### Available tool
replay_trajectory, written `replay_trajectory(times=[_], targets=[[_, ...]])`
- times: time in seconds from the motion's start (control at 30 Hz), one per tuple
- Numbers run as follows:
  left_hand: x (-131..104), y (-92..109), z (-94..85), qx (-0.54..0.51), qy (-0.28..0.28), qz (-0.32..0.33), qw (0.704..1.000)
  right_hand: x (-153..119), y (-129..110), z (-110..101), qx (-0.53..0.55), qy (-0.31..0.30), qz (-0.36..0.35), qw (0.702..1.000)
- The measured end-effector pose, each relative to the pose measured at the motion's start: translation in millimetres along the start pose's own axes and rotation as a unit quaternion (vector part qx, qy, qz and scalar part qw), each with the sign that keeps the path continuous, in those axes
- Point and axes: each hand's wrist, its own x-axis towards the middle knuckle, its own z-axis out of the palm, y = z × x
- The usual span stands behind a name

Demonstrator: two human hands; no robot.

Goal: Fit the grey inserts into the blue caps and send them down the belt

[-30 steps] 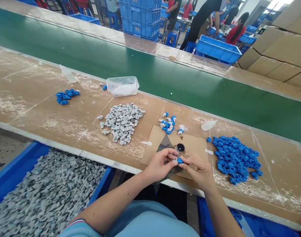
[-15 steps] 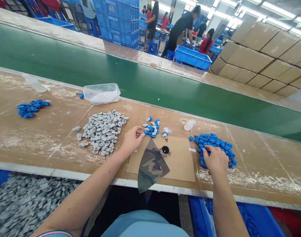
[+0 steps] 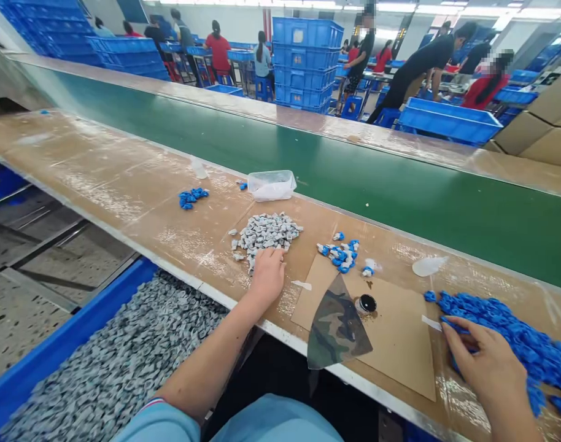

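My left hand [image 3: 268, 275] rests at the near edge of the pile of small grey parts [image 3: 274, 230]; its fingers are bent and whatever lies under them is hidden. At the left edge of the heap of blue parts [image 3: 496, 319], my right hand [image 3: 483, 353] has thumb and forefinger pinched on a blue part [image 3: 448, 320]. Between the hands lies a cardboard sheet [image 3: 400, 344] with a small pot of dark liquid [image 3: 366, 303] and a camouflage cloth piece [image 3: 336, 328]. A cluster of joined blue and grey parts [image 3: 342, 256] sits behind the cloth.
A clear plastic tray [image 3: 272, 186] stands by the green conveyor belt [image 3: 336, 166]. A small blue pile [image 3: 193, 197] lies to the left. A blue bin of grey parts [image 3: 124, 362] is below the table edge. People and stacked blue crates [image 3: 303, 64] are beyond the belt.
The view has turned left. My left hand has moved from the blue-and-grey cluster to the grey pile. My right hand has shifted to the left edge of the blue heap, pinching a blue part.
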Motion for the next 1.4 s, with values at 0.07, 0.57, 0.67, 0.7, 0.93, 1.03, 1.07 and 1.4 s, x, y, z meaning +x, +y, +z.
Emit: replay_trajectory(times=[0.07, 0.57, 0.67, 0.7, 0.93, 1.03, 1.07, 1.4], targets=[[1, -6, -6.5, 0.029, 0.006, -0.004, 1.000, -5, -13, 5, 0.037, -0.013, -0.011, 0.999], [28, 4, 2.0, 0.119, -0.032, -0.002, 0.992, -19, -25, 20, 0.168, -0.020, 0.025, 0.985], [24, 1, 3.0, 0.031, 0.023, 0.022, 0.999, -20, -43, 17, 0.252, -0.035, 0.048, 0.966], [22, 1, 3.0, -0.011, 0.041, 0.029, 0.999, -20, -50, 17, 0.269, -0.043, 0.046, 0.961], [-13, 30, 10.3, -0.380, -0.078, -0.080, 0.918, -11, -92, 18, 0.276, -0.089, -0.047, 0.956], [-28, 46, 16.9, -0.498, -0.146, -0.142, 0.843, -8, -96, 16, 0.245, -0.095, -0.072, 0.962], [-32, 50, 18.4, -0.520, -0.156, -0.155, 0.825, -7, -96, 15, 0.235, -0.098, -0.079, 0.964], [-46, 68, 29.3, -0.580, -0.286, -0.178, 0.742, -2, -97, 12, 0.214, -0.134, -0.115, 0.961]])
